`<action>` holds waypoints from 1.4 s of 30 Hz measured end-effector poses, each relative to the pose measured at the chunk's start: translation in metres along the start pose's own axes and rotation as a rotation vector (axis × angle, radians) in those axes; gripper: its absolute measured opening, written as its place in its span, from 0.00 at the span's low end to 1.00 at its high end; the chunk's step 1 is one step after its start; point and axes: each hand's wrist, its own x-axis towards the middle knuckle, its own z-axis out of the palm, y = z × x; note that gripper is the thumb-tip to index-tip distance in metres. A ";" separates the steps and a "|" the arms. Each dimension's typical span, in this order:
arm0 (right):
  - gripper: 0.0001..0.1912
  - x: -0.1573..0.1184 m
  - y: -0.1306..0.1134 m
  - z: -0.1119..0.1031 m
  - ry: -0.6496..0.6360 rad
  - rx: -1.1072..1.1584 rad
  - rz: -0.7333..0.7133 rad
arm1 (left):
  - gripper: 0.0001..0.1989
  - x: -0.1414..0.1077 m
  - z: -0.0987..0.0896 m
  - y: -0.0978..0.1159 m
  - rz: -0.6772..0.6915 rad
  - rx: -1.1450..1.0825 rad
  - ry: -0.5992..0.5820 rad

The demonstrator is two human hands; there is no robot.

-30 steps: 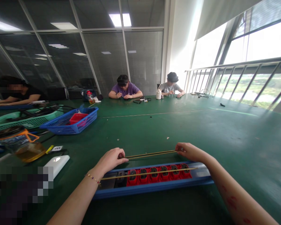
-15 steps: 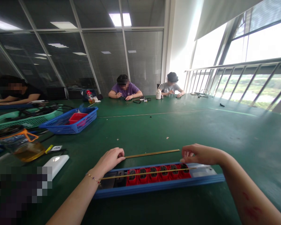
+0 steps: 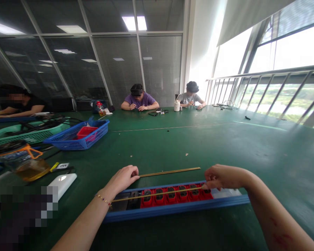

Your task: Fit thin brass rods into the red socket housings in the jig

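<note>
A long blue tray lies in front of me, with a row of red holders bearing round black parts. One thin gold rod rests lengthwise over the tray. My right hand is closed on this rod near its right end, above the tray's right part. Behind the tray, thin gold rods lie close together on the table. My left hand pinches their left end between thumb and fingers.
On the green table, a blue basket with a red box, a green basket, a jar of amber liquid and a white device stand at left. Three people sit at the far side and left.
My right hand has lowered and turned down onto the rod over the tray, its fingers closing on it. My left hand has hardly moved.
</note>
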 end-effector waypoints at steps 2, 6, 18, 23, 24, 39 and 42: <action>0.23 -0.003 -0.004 -0.005 0.067 0.017 -0.096 | 0.09 0.000 0.001 -0.001 0.007 0.000 0.004; 0.22 -0.015 -0.009 -0.018 0.335 0.086 -0.204 | 0.09 0.001 0.001 -0.001 0.012 0.001 0.009; 0.22 -0.015 0.033 -0.024 0.603 0.013 0.001 | 0.08 0.001 0.000 0.001 0.010 0.010 0.013; 0.24 0.001 0.045 -0.018 0.526 0.064 -0.010 | 0.08 0.001 0.000 0.000 0.010 0.001 0.010; 0.24 0.002 0.046 -0.018 0.537 0.075 -0.012 | 0.07 0.001 0.000 0.000 0.012 -0.001 0.010; 0.21 0.022 0.051 -0.004 0.457 0.048 -0.022 | 0.17 -0.002 -0.002 0.005 -0.014 -0.015 0.002; 0.15 0.042 0.049 0.008 0.440 -0.019 -0.044 | 0.17 -0.002 -0.002 0.005 -0.011 -0.016 -0.013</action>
